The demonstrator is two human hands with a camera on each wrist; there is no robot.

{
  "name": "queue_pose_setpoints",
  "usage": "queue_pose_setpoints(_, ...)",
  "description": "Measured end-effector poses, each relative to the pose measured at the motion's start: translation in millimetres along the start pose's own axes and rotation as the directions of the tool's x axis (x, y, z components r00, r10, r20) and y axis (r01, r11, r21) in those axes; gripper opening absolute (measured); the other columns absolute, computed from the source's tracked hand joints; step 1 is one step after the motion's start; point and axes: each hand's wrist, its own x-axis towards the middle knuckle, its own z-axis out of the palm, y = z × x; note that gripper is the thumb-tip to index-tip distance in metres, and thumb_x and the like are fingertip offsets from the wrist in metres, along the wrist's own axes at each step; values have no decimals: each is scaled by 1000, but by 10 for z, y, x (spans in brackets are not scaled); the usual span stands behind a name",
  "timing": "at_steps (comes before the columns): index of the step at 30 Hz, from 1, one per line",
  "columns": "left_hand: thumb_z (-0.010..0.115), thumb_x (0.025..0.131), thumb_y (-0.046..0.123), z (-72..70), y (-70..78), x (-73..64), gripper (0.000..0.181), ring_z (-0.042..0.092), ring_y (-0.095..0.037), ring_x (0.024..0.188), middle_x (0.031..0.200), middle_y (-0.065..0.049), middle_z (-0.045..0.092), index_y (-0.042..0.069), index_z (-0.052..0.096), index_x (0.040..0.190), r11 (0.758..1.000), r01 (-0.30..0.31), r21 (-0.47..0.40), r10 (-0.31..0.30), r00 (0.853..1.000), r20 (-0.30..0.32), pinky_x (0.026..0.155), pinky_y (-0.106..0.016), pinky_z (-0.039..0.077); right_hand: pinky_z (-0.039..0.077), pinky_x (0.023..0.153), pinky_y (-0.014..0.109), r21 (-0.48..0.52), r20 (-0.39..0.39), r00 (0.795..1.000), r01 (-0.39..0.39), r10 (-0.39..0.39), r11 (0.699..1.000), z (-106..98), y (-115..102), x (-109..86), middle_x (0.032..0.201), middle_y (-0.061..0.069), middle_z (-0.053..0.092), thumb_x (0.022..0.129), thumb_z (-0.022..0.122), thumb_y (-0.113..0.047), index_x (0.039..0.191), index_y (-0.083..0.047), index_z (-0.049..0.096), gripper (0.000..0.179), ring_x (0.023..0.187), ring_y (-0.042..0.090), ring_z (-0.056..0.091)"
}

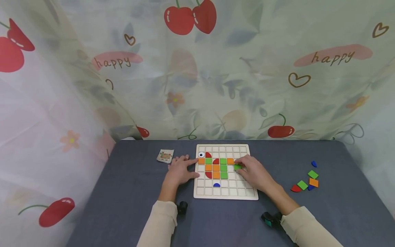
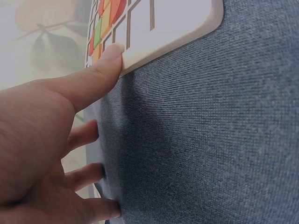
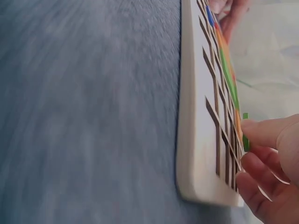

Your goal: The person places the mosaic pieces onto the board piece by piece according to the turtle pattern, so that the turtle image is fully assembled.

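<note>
A white grid board lies on the table with orange, green and red tiles set in its squares, a round eye piece near its top left and a blue half-round piece lower down. At the board's left edge, my left hand rests its thumb and index finger on the rim; in the left wrist view its other fingers are spread off the board. My right hand pinches a green tile over the right part of the grid. That tile stands on edge in the right wrist view.
Loose pieces lie on the dark table to the right, among them a green tile, an orange tile, a red piece and a blue piece. A small picture card sits left of the board.
</note>
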Motion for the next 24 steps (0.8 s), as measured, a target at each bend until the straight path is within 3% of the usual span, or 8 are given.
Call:
queue_pose_setpoints(8, 80, 86, 45, 4, -2, 4, 68, 24, -48, 153, 164, -10, 39, 37, 54, 148, 1000, -5, 0, 5, 1000, -6, 117, -77, 21, 56, 90, 40, -9, -4, 998, 61, -61, 998, 116, -63, 98, 112, 1, 69, 91, 77, -14, 117, -13, 72, 26, 101, 17, 64)
queue_pose_setpoints(19, 80, 86, 44, -9, -14, 11, 67, 25, -48, 153, 164, -10, 39, 37, 54, 148, 1000, -4, -3, 4, 1000, -6, 117, -77, 21, 56, 91, 40, 0, -8, 997, 78, -78, 997, 112, -96, 126, 114, 2, 70, 91, 77, -12, 119, -11, 73, 29, 102, 18, 65)
queue_pose_setpoints(24, 80, 86, 45, 0, -5, 7, 67, 24, -48, 153, 164, -10, 39, 38, 54, 148, 1000, 0, -2, 0, 1000, -2, 117, -77, 21, 54, 92, 40, -46, -12, 996, 88, -89, 995, 117, -97, 132, 117, 2, 69, 91, 78, -16, 121, -13, 73, 30, 106, 21, 60)
